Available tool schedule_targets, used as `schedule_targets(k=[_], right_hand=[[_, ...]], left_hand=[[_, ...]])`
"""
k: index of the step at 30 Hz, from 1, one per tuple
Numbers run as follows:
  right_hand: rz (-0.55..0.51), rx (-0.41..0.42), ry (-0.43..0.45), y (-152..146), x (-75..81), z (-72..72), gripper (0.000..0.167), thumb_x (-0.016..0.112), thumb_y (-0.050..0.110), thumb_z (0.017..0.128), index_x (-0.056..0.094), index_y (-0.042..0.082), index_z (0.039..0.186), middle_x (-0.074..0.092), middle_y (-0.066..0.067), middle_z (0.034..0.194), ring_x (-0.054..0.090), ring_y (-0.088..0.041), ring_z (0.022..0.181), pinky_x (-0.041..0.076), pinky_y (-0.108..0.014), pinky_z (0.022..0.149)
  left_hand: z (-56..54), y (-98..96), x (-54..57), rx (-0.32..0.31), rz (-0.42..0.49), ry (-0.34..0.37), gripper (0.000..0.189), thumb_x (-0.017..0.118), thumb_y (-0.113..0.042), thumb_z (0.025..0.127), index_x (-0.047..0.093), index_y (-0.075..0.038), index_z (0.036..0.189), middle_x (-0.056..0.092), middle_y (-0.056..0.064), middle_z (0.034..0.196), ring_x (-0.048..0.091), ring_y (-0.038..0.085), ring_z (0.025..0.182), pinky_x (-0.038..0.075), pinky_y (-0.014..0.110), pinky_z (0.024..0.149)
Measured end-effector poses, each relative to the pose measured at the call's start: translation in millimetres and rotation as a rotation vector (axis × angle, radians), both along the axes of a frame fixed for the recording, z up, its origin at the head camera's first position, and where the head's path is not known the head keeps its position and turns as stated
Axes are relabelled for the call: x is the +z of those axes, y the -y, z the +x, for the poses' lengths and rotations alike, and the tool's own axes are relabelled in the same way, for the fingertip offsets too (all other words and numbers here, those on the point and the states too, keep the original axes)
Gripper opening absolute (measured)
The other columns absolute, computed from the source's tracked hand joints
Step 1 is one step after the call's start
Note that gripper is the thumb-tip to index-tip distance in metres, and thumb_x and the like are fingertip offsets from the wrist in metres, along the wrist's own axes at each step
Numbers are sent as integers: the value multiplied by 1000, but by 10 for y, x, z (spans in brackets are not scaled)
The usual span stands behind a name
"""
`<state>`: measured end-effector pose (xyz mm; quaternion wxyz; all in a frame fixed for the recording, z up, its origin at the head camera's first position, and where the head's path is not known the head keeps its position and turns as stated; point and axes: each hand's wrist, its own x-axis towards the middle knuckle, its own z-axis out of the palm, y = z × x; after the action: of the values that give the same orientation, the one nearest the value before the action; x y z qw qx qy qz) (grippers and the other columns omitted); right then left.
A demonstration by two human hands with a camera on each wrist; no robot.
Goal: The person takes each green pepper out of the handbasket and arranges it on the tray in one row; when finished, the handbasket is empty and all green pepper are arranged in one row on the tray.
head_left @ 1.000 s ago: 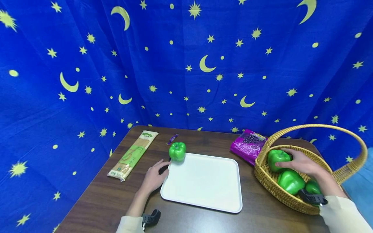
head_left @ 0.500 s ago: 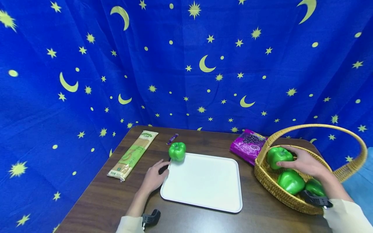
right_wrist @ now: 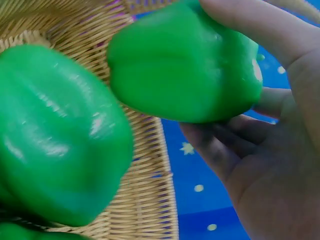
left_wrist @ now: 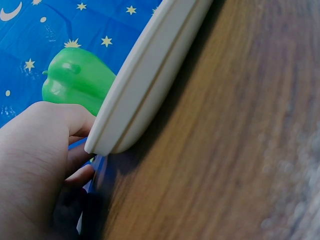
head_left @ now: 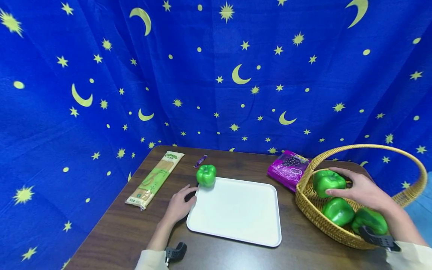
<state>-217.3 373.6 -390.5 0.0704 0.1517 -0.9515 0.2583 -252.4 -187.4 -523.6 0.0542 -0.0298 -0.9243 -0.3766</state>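
In the head view my right hand (head_left: 362, 190) holds a green bell pepper (head_left: 328, 183) inside the wicker basket (head_left: 324, 221). The right wrist view shows the thumb on one side of this pepper (right_wrist: 180, 70) and fingers on the other. Two more green bell peppers lie in the basket, a middle pepper (head_left: 338, 212) and a nearer pepper (head_left: 370, 221). My left hand (head_left: 179, 205) rests at the left edge of a white tray (head_left: 236, 212), fingers loosely bent and touching its rim. Another green bell pepper (head_left: 206, 175) sits at the tray's far left corner.
A long noodle packet (head_left: 155, 180) lies on the table's left side. A small purple-wrapped candy (head_left: 200, 161) is behind the tray's pepper. The purple grape bag (head_left: 288, 169) lies against the basket's left side. The basket's tall handle (head_left: 368, 146) arches over the right hand.
The right hand has shifted slightly right and toward me with the pepper, which has moved the same way. More of the nearer pepper shows. The left hand and tray stay put.
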Motion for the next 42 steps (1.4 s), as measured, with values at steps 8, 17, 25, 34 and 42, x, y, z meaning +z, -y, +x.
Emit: schedule_targets(k=[8, 17, 25, 34, 42], right_hand=[[-1, 68, 31, 109, 179, 182, 71, 81, 35, 77, 51, 10, 137, 55, -8, 128, 51, -12, 107, 43, -25, 82], [1, 224, 58, 445, 263, 318, 66, 82, 32, 75, 54, 19, 134, 58, 6, 122, 54, -8, 105, 49, -31, 83], [-12, 264, 68, 863, 164, 247, 71, 81, 40, 74, 52, 20, 135, 59, 7, 110, 57, -9, 89, 51, -31, 72], [-79, 192, 58, 1185, -59, 36, 81, 83, 47, 69, 50, 18, 138, 57, -5, 119, 56, -18, 92, 49, -39, 74], [-141, 205, 22, 1378, -254, -192, 80, 84, 43, 70, 49, 17, 137, 55, -9, 127, 56, -22, 99, 49, -46, 81]], left_hand=[[-9, 19, 22, -4, -6, -22, 31, 63, -27, 90, 67, -26, 121, 49, 13, 140, 43, 33, 130, 28, 58, 106], [7, 23, 15, -6, 7, -1, 32, 62, -28, 91, 66, -26, 122, 48, 13, 141, 41, 33, 131, 27, 60, 106], [9, 26, 5, 1, 12, -6, 32, 63, -28, 90, 67, -26, 122, 48, 13, 141, 42, 34, 131, 27, 60, 106], [2, -7, -5, -9, 10, -7, 33, 62, -28, 91, 66, -26, 123, 49, 12, 141, 41, 33, 131, 27, 59, 106], [11, 3, -4, -4, 7, -4, 33, 63, -27, 91, 66, -26, 123, 49, 11, 141, 41, 31, 132, 27, 57, 107]])
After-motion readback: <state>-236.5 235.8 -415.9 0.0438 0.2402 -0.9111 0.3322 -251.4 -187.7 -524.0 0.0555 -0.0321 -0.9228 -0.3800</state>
